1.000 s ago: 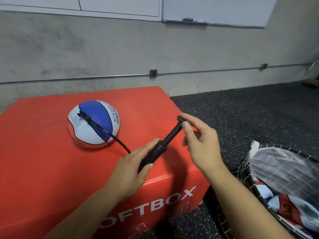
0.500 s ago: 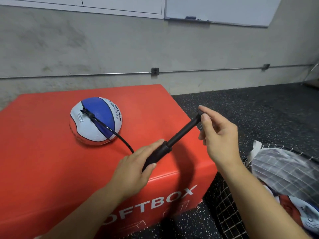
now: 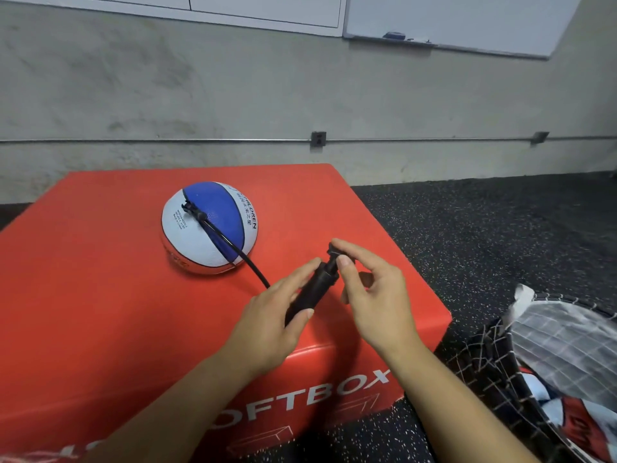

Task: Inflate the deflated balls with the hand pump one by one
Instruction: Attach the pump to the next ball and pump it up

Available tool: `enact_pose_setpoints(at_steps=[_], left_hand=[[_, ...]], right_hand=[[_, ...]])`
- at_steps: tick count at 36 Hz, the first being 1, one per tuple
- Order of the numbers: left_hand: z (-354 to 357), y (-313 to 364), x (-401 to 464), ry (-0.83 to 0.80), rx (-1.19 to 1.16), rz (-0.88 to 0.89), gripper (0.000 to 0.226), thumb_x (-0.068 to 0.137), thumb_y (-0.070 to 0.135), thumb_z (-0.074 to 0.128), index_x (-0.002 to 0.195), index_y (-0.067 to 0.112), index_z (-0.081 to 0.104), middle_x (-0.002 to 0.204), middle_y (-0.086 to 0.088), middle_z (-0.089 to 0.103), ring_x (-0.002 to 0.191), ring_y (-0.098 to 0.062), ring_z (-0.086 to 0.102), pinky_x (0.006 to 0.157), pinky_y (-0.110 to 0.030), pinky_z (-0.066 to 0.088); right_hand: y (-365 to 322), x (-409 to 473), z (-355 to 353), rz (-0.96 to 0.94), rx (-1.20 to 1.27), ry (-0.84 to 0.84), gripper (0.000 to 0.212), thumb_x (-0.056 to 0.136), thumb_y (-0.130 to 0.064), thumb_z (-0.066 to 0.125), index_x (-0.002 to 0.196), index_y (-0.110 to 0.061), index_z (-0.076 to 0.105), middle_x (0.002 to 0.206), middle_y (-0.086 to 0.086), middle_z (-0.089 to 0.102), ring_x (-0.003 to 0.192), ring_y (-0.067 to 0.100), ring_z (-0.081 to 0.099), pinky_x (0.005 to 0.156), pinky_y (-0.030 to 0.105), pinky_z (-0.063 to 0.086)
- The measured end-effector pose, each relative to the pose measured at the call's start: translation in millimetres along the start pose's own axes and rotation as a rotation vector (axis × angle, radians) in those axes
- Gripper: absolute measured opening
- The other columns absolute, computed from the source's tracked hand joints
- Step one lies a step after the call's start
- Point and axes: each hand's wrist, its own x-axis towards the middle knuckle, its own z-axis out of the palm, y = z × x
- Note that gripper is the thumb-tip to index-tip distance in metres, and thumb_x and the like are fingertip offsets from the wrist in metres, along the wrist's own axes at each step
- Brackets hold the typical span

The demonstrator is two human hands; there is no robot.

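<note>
A blue, white and red ball (image 3: 210, 228) sits partly flattened on the red soft box (image 3: 100, 295). A black hose (image 3: 247, 262) runs from the valve on top of the ball to a black hand pump (image 3: 310, 292). My left hand (image 3: 277, 315) grips the pump barrel. My right hand (image 3: 370, 289) pinches the pump handle (image 3: 334, 252) between thumb and fingers. The handle is pushed almost fully into the barrel.
A net bag (image 3: 521, 362) with more red, white and blue balls (image 3: 567, 416) lies on the dark speckled floor (image 3: 484, 235) at the right. A concrete wall (image 3: 300, 95) with a whiteboard stands behind the box.
My right hand has pushed the pump handle in toward the barrel after pulling it out half a second ago. The left hand and ball stayed in place.
</note>
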Motion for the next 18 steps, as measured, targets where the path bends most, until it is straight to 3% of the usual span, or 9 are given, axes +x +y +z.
enact_pose_setpoints(at_steps=[6,11,14,18], left_hand=[[0,2,1,-0.009,0.002,0.009,0.080,0.098,0.018,0.067,0.157,0.056,0.029,0.147,0.028,0.054,0.126,0.001,0.061,0.110,-0.039,0.052],[1,4,2,-0.037,0.038,0.033,0.081,0.098,0.020,0.067,0.156,0.059,0.028,0.149,0.030,0.051,0.125,0.001,0.062,0.108,-0.041,0.052],[2,7,2,-0.044,0.066,0.051,0.082,0.098,0.018,0.067,0.156,0.060,0.027,0.148,0.032,0.051,0.126,0.003,0.060,0.107,-0.042,0.053],[4,12,1,-0.052,0.129,0.071,0.083,0.098,0.020,0.067,0.155,0.064,0.025,0.145,0.038,0.049,0.128,0.003,0.058,0.106,-0.042,0.053]], right_hand=[[-1,1,-5,0.002,-0.076,0.007,0.024,0.105,-0.029,0.061,0.125,-0.035,0.072,0.104,-0.017,0.075,0.078,-0.004,0.062,0.076,0.027,0.051],[-11,1,-19,0.017,-0.043,0.045,0.023,0.105,-0.023,0.063,0.124,-0.032,0.073,0.101,-0.014,0.076,0.053,0.011,0.062,0.061,0.030,0.052],[-18,9,-33,0.009,0.006,0.126,0.024,0.105,-0.020,0.061,0.122,-0.031,0.073,0.095,-0.015,0.076,0.051,0.018,0.061,0.056,0.027,0.049],[-20,22,-62,0.002,0.086,0.245,0.024,0.106,-0.017,0.060,0.122,-0.030,0.073,0.080,-0.010,0.071,0.052,0.013,0.059,0.056,0.023,0.047]])
